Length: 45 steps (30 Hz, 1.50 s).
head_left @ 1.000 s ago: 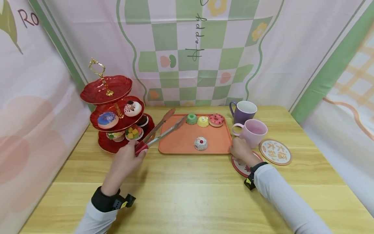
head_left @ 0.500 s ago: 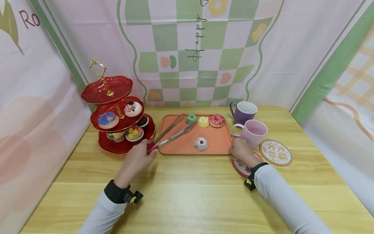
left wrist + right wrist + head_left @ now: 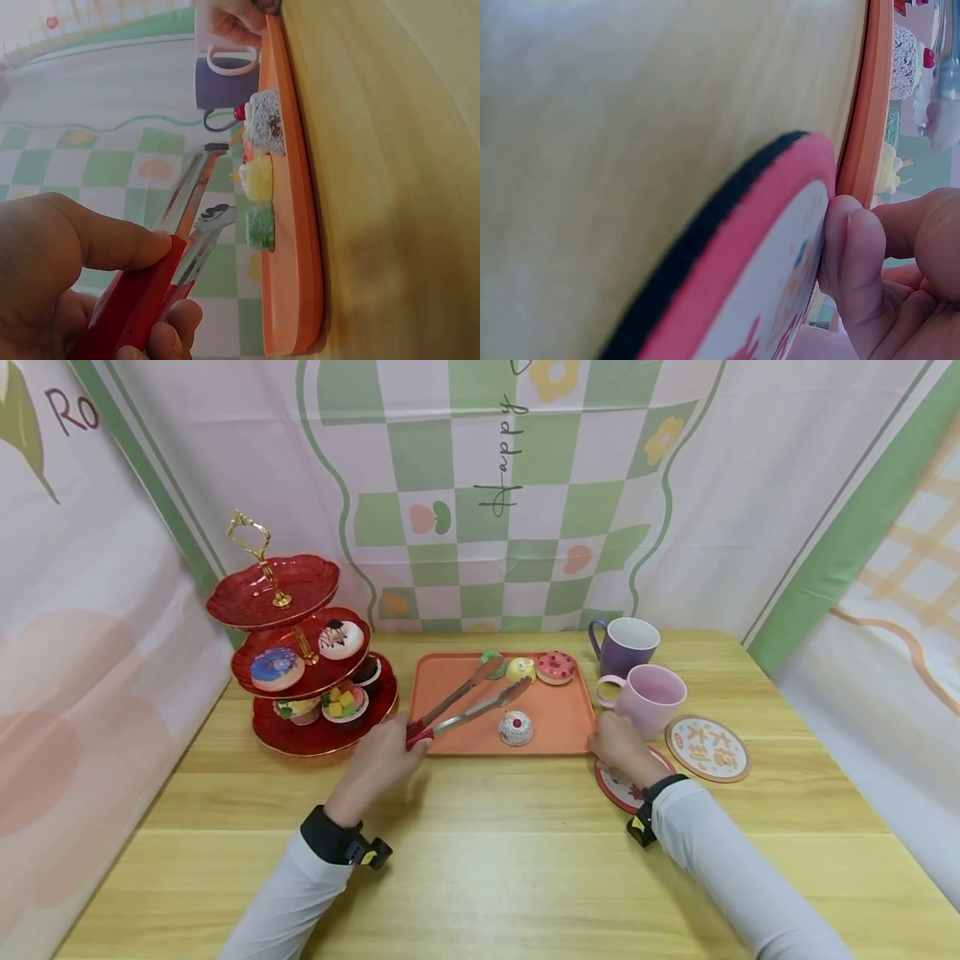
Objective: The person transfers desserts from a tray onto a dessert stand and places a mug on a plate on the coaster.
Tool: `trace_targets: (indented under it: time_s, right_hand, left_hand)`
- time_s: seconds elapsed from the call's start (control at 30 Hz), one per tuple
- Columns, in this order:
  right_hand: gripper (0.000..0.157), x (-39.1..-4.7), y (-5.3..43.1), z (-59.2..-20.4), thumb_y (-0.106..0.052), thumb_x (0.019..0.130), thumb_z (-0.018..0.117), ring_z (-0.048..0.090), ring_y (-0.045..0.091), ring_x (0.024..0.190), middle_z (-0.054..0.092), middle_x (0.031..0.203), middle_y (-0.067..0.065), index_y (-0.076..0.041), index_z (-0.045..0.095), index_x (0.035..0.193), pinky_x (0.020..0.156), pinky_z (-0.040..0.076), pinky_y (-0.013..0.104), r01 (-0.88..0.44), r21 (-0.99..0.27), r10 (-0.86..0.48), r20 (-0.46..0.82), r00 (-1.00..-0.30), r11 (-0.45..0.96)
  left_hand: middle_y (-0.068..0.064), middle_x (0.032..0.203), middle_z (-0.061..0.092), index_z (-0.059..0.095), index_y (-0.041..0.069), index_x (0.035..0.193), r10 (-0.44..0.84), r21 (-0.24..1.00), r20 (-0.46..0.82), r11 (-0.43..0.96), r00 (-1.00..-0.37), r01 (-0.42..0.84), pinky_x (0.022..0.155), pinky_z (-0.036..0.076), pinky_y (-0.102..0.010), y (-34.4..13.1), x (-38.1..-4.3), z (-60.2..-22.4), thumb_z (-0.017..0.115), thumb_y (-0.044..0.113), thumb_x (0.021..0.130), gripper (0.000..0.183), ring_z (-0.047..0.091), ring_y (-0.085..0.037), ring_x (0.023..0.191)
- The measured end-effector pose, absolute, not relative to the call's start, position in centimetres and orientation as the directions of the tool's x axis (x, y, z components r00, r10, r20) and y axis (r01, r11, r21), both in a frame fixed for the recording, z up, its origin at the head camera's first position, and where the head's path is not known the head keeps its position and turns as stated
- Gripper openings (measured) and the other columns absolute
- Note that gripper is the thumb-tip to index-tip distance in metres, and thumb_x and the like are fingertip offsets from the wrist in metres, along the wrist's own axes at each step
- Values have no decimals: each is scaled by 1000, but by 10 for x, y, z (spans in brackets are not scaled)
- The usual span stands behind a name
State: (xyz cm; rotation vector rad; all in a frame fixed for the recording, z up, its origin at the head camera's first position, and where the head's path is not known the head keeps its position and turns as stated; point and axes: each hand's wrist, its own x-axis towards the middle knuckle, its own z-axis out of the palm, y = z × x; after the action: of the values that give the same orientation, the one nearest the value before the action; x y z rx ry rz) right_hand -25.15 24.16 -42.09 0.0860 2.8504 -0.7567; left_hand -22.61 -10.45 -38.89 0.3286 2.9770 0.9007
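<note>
My left hand [image 3: 384, 752] grips the red handles of a pair of metal tongs [image 3: 472, 712]. The tongs' arms are spread apart over the orange tray [image 3: 450, 739], with nothing between their tips. Near the tips sit a green ring cake [image 3: 260, 227] and a yellow cake [image 3: 259, 178]. A white-coated cake with a red cherry [image 3: 515, 728] sits nearer the tray's front rim. At the back right of the tray lies a pink donut [image 3: 556, 667]. My right hand [image 3: 621, 747] pinches the tray's right edge, its curled fingers beside a red-rimmed coaster [image 3: 776, 255].
A three-tier red stand [image 3: 273, 585] with several cakes and donuts stands at the left. Right of the tray are a purple mug [image 3: 628, 647], a pink mug [image 3: 651, 697] and a round tan-rimmed coaster [image 3: 707, 749]. Patterned cloth hangs behind the wooden table [image 3: 510, 877].
My left hand has carried the tongs rightward, from beside the stand to over the tray, their tips now near the yellow cake. My right hand stays at the tray's edge.
</note>
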Motion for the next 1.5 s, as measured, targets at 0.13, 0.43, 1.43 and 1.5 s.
trace_targets:
  time_s: [0.13, 0.43, 1.43, 1.5]
  right_hand:
    - [11, -252, 242, -421, -6, 91, 48, 53, 17, 42, 53, 61, 10, 4, 53, 89, 38, 43, 29, 115, -482, 17, -204, -979, 869]
    - [11, -252, 241, -421, -5, 90, 47, 53, 16, 41, 53, 59, 10, 4, 53, 86, 38, 43, 29, 96, -493, 5, -182, -983, 865]
    - [11, -253, 241, -420, -4, 87, 49, 52, 16, 42, 52, 59, 9, 3, 56, 82, 41, 43, 28, 65, -449, -3, -149, -989, 891]
    - [11, -254, 241, -421, -4, 86, 50, 52, 17, 44, 52, 61, 8, 3, 56, 81, 44, 43, 29, 29, -433, -25, -119, -993, 901]
  left_hand:
    - [-4, 73, 53, 56, 5, 94, 222, 559, 40, 803, -974, 206, 52, 39, -30, -98, -229, -388, 66, 22, 86, 22, 49, -19, 61]
    - [-3, 69, 53, 58, 7, 94, 262, 559, 57, 791, -963, 249, 51, 37, -29, -85, -235, -384, 67, 21, 86, 18, 48, -18, 58]
    - [-3, 66, 51, 54, 8, 81, 270, 463, 47, 847, -962, 261, 48, 36, -28, -36, -257, -382, 64, 25, 87, 21, 46, -18, 54]
    - [-4, 67, 51, 54, 9, 81, 258, 464, 38, 851, -965, 246, 48, 36, -28, -32, -259, -382, 65, 26, 86, 21, 46, -18, 54]
